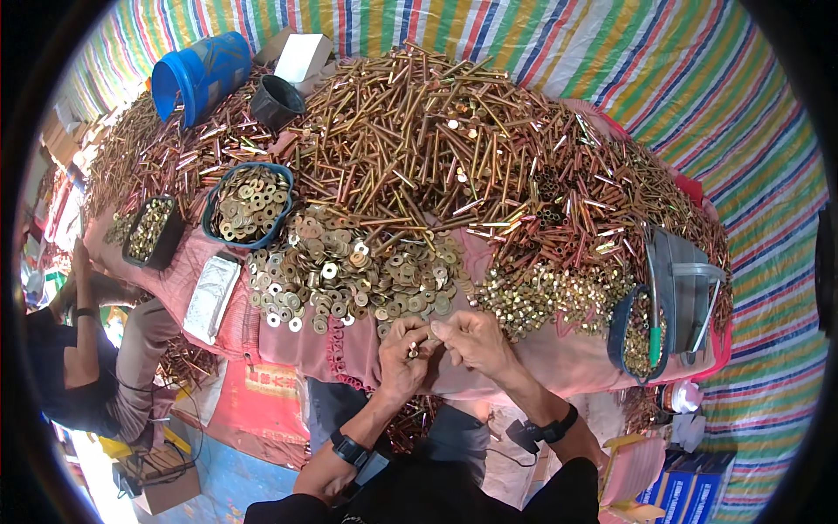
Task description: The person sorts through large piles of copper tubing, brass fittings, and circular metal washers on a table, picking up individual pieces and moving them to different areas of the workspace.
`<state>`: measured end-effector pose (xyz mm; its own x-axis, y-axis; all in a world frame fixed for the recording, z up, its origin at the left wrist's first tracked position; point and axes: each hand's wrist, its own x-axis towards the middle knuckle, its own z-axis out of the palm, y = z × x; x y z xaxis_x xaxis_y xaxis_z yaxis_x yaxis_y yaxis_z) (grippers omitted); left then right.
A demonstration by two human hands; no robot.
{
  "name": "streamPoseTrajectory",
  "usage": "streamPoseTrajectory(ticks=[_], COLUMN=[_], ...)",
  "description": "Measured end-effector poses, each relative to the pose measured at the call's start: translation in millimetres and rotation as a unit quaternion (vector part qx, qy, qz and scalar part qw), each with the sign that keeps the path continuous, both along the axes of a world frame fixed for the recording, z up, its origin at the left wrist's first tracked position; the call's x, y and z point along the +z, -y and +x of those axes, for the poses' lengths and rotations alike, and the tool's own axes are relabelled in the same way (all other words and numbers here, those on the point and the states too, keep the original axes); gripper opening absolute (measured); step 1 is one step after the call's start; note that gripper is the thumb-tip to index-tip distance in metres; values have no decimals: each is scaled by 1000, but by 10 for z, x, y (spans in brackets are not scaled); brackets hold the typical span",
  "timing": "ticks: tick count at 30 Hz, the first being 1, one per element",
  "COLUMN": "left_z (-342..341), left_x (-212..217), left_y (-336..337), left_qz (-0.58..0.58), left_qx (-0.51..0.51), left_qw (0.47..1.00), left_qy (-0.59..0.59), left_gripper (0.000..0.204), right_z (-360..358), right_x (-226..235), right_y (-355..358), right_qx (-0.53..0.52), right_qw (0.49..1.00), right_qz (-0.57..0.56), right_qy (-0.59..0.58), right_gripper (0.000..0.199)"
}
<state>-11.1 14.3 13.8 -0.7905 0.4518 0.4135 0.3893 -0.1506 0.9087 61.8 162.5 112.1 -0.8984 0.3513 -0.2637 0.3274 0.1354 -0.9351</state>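
My left hand (401, 354) and my right hand (471, 341) meet at the near edge of a pink-covered table (559, 362). Between the fingers of both hands sits a small brass bolt (414, 349), its end pointing toward me. Just beyond my fingers lies a heap of brass washers (349, 271). To the right of my right hand is a pile of small brass nuts (541, 293). Behind both rises a big mound of long brass bolts and sleeves (436, 131).
A blue bowl of washers (251, 203) and a dark tray of nuts (150, 231) stand at the left. A blue bucket (201, 74), black cup (275, 102), white box (303, 57) sit far left. A grey bin (685, 288) stands right. Another person (96, 349) sits lower left.
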Motion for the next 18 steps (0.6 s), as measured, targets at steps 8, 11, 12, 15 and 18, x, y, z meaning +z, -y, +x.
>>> streamPoseTrajectory(ticks=[8, 11, 12, 15, 18], left_z=[6, 85, 72, 67, 52], left_x=[-76, -62, -57, -26, 4], left_y=[50, 57, 51, 44, 44], left_qz=[-45, -52, -48, -33, -30], left_qx=[5, 5, -1, -12, -8], left_qw=[998, 995, 997, 999, 1000], left_qy=[-48, 87, 65, 33, -4], left_gripper=[26, 42, 51, 60, 49], right_z=[-348, -585, -672, -876, -1037], right_x=[-201, -186, -186, -145, -117], right_y=[-488, -928, -1030, -1292, -1356], right_qx=[-71, -97, -102, -51, 5], right_qw=[936, 861, 848, 822, 780], right_qz=[325, 494, 517, 567, 620], right_qy=[-117, -71, -59, 23, 89], right_gripper=[25, 23, 20, 16, 15])
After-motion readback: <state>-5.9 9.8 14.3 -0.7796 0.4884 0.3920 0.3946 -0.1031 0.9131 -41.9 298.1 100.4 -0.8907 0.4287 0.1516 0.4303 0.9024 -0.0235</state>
